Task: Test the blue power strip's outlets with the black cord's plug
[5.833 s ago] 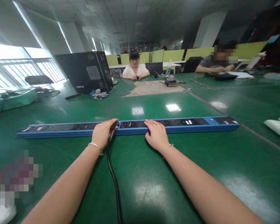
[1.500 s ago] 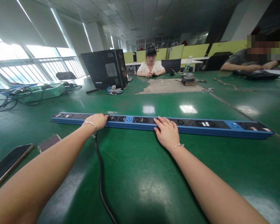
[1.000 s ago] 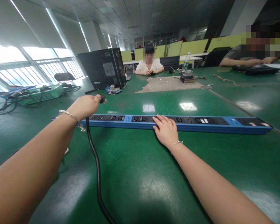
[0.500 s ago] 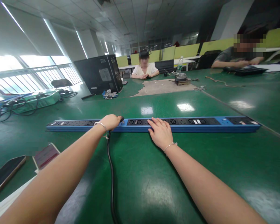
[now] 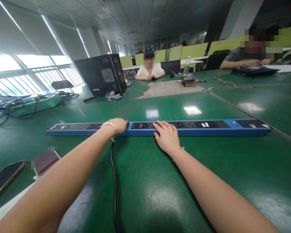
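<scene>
Across green table (image 5: 140, 181), blue power strip (image 5: 208, 132) lying crosswise, looking stiff, probably heavy, best steadied by sides. Left hand (image 5: 120, 125) gripping mostly hidden plug (image 5: 128, 124) at strip, likely hard-bodied; thick cord (image 5: 114, 181) trailing. Right hand (image 5: 167, 136) resting open on top.

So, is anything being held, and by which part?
The left hand holds the black power cord by its plug, mostly hidden; the right hand rests on the blue power strip.

1. Pale label (image 5: 108, 74), black computer case (image 5: 89, 72), toward 10 o'clock: lettering cannot be read.
2. White stickers (image 5: 203, 125), blue power strip (image 5: 147, 133), 3 o'clock: likewise unread.
3. Green label (image 5: 186, 68), bottle (image 5: 188, 61), toward 1 o'clock: print blurred.
</scene>
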{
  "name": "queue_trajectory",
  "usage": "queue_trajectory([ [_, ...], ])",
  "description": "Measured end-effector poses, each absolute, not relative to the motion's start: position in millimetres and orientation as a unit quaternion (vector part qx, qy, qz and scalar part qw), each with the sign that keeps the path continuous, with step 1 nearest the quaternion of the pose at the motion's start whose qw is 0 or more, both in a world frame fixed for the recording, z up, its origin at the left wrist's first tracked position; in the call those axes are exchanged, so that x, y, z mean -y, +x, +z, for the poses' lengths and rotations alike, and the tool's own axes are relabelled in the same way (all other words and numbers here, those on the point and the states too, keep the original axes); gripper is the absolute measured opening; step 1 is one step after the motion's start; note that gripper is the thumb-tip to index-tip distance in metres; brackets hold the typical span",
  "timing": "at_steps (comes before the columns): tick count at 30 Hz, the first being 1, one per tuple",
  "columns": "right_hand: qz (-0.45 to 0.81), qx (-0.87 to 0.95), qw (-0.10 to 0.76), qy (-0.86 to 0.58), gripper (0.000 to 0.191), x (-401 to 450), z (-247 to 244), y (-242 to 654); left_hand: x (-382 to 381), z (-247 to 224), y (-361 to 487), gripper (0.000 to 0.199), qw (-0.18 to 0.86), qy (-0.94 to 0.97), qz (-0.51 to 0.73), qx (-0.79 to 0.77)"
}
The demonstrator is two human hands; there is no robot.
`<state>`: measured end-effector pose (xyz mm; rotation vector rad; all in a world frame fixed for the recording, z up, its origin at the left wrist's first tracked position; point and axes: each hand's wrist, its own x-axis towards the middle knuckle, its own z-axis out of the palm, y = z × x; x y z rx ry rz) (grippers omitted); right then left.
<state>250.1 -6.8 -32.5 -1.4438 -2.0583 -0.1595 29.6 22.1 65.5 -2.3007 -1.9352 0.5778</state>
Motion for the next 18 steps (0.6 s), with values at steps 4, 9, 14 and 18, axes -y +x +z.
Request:
queue_trajectory([
  [4,-0.062,0.776,0.308,-0.546,0.039,6.6,-32.5,249.8,-13.9,59.0,38.8,0.044,0.045,-0.727,0.202,0.654],
  [9,-0.059,0.776,0.305,-0.549,0.04,7.5,-31.7,249.2,-18.4,58.6,42.0,0.043,0.029,-0.722,0.213,0.657],
  [14,-0.056,0.777,0.311,-0.545,0.04,8.7,-30.9,249.0,-13.8,57.9,43.3,0.048,0.03,-0.713,0.202,0.671],
  [18,-0.056,0.775,0.311,-0.547,0.041,9.2,-31.0,249.0,-8.6,55.2,45.7,0.053,0.038,-0.694,0.188,0.694],
])
